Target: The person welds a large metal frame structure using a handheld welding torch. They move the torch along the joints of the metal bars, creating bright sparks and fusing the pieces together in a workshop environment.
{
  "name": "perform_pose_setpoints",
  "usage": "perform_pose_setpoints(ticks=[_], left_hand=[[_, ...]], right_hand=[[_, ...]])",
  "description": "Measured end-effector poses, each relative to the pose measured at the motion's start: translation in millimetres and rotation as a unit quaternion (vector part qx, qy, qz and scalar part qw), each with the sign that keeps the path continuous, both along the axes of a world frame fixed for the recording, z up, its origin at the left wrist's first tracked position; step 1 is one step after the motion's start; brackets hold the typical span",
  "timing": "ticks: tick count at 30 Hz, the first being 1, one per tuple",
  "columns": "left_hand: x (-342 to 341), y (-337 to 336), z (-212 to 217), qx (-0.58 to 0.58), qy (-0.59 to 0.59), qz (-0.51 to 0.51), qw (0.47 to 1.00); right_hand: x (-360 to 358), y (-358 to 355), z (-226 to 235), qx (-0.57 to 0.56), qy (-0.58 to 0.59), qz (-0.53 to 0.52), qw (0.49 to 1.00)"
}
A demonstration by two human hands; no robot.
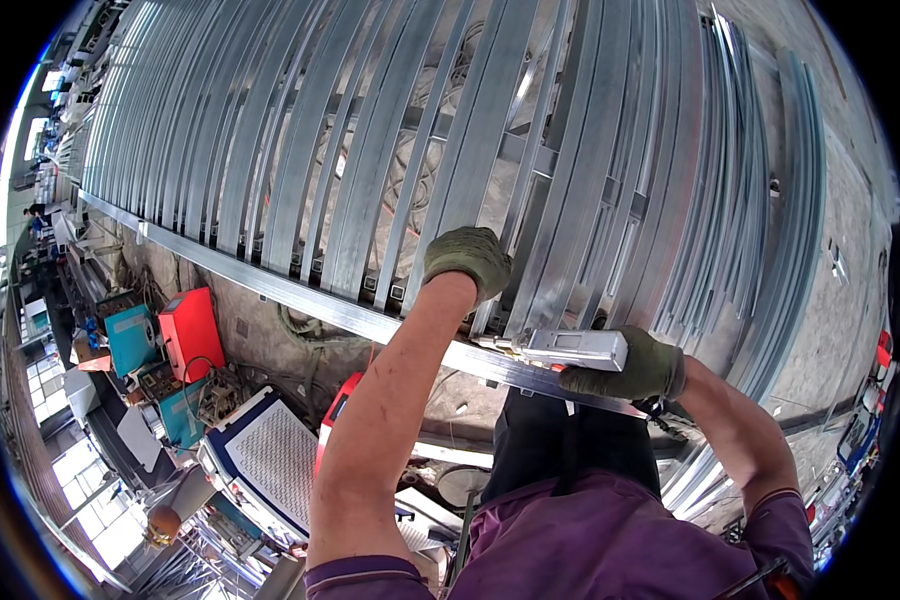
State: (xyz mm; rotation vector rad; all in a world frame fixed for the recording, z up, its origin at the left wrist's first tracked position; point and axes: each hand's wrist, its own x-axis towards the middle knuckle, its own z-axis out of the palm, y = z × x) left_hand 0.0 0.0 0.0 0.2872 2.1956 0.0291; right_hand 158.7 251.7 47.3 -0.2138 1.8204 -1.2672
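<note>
Clock: I'm reading it off the middle of my head-camera feed, 12 at the top.
Left hand (467,262): green-gloved, just off centre toward 1 o'clock, fingers curled over the metal tubes (477,150). The fingertips are hidden, so I can't tell if it's actually gripping or just pressing down.
Right hand (648,366): also green-gloved, out near 4 o'clock, closed around the silver tool.
Silver tool (575,348): boxy thing, near 4 o'clock, narrow nose pointing toward 9. Can't tell from here whether the nose touches anything.
Metal tubes: side by side in a long grid, fanning from 10 round to 1 o'clock, some wide, some skinny.
Edge rail (320,306): shiny, slants from 10 o'clock down to 4, along the tubes' near ends. The left forearm crosses over it.
Thin strips (735,180): loose-looking bundle at 2 o'clock.
Red box (192,333): 9 o'clock, teal box (130,340) just beyond.
White cabinet (265,460): blue-edged, perforated panel, near 8 o'clock.
</note>
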Motion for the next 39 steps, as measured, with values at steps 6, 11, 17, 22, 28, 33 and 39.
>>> perform_pose_setpoints(ticks=[6,11,17,22,28,33,39], left_hand=[[-2,2,2,-0.008,-0.017,0.005,1.0],[1,-3,-9,0.011,0.017,-0.006,1.0],[-3,5,5,-0.011,-0.011,0.0,1.0],[-4,5,8,-0.014,-0.014,-0.001,1.0],[-6,6,9,-0.026,-0.022,-0.001,0.999],[-5,5,8,-0.03,-0.017,-0.005,0.999],[-5,5,10,-0.029,-0.013,-0.007,0.999]], right_hand=[[-6,-1,7,0.022,0.014,0.032,0.999],[-11,-1,13,0.022,0.005,0.061,0.998],[-4,-1,5,0.038,0.017,0.032,0.999],[-3,1,3,0.034,0.05,0.059,0.996],[-4,3,3,0.033,0.062,0.078,0.994],[-2,1,5,0.04,0.064,0.043,0.996],[-4,0,11,0.044,0.053,0.052,0.996]])
